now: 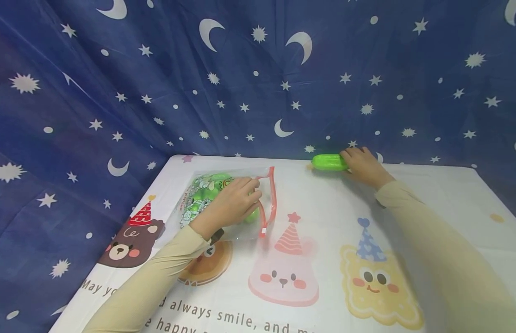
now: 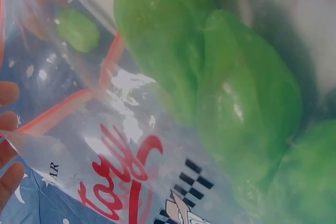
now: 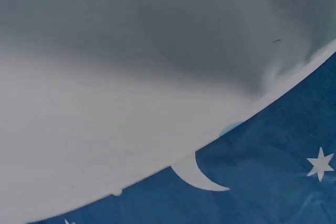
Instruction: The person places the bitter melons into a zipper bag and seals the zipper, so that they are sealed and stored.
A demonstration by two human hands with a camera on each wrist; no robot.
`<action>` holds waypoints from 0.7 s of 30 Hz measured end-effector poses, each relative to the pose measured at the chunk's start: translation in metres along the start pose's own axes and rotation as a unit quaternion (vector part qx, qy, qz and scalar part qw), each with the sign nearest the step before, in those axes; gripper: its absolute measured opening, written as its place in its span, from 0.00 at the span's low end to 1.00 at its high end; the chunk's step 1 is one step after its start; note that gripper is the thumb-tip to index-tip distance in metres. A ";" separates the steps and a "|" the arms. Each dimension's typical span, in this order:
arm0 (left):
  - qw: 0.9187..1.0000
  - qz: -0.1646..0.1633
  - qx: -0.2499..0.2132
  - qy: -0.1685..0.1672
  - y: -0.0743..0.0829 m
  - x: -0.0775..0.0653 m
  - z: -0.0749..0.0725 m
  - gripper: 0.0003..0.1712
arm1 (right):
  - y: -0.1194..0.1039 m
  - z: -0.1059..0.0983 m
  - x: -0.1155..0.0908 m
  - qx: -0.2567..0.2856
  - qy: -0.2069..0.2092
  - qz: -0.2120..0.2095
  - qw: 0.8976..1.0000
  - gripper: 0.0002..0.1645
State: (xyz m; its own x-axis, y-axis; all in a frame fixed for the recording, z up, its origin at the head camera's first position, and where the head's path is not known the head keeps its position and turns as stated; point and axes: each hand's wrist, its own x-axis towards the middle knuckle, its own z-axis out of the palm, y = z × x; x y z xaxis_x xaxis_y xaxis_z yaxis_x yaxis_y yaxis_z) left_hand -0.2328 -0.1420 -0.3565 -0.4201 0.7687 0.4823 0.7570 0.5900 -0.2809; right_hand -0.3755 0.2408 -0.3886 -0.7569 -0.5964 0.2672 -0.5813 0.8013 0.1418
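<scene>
My left hand (image 1: 234, 201) pinches the opening edge of a clear zip bag (image 1: 195, 203) with a red zip strip and printed cartoons. Inside the bag lie several green pepper-shaped pieces (image 2: 247, 98), seen through the plastic in the left wrist view. At that view's left edge, fingertips (image 2: 10, 182) meet the plastic. Near the table's far edge, my right hand (image 1: 363, 166) grips one end of a bright green, rounded long piece (image 1: 329, 162), like a toy cucumber. Its other end points left, and the gripped end is hidden by the fingers. The right wrist view shows neither hand nor piece.
A white tablecloth (image 1: 457, 222) printed with cartoon animals and lettering covers the table. Behind and to the left hangs a dark blue curtain (image 1: 241, 55) with moons and stars, meeting the table's far edge.
</scene>
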 end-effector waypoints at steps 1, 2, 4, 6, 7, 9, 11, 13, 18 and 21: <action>1.000 0.000 -0.001 0.000 0.000 0.000 0.000 0.05 | 0.000 -0.001 -0.002 -0.005 0.005 -0.006 1.000 0.29; 1.000 0.000 -0.001 0.000 0.000 0.000 0.001 0.05 | -0.001 -0.002 -0.003 -0.011 0.012 -0.013 1.000 0.29; 1.000 -0.001 -0.003 0.000 0.000 0.000 0.001 0.05 | -0.002 -0.005 -0.006 -0.023 0.019 -0.024 0.999 0.29; 1.000 -0.003 -0.005 0.000 0.000 0.000 0.001 0.05 | -0.004 -0.008 -0.008 -0.031 0.021 -0.032 0.999 0.28; 1.000 -0.004 -0.005 -0.001 0.000 0.000 0.001 0.05 | -0.005 -0.009 -0.010 -0.033 0.021 -0.035 0.999 0.28; 1.000 -0.006 -0.005 -0.002 0.001 0.000 0.001 0.05 | -0.006 -0.011 -0.012 -0.038 0.022 -0.040 0.998 0.27; 1.000 -0.007 -0.006 -0.002 0.001 -0.001 0.001 0.06 | -0.007 -0.013 -0.015 -0.039 0.030 -0.050 0.998 0.26; 1.000 -0.006 -0.005 0.000 0.001 -0.001 0.000 0.06 | -0.007 -0.014 -0.018 -0.042 0.047 -0.066 0.996 0.26; 1.000 -0.003 -0.008 0.002 0.000 0.000 -0.001 0.05 | -0.014 -0.019 -0.026 -0.044 0.104 -0.119 0.986 0.29; 1.000 -0.001 -0.006 0.005 -0.001 0.000 0.000 0.06 | -0.020 -0.022 -0.028 -0.042 0.134 -0.149 0.979 0.31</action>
State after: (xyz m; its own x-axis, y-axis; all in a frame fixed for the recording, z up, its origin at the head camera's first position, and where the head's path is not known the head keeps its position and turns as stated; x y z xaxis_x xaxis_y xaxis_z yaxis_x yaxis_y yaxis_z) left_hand -0.2332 -0.1424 -0.3558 -0.4170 0.7648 0.4911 0.7620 0.5887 -0.2697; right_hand -0.3359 0.2423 -0.3775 -0.4460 -0.7787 0.4413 -0.7285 0.6022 0.3264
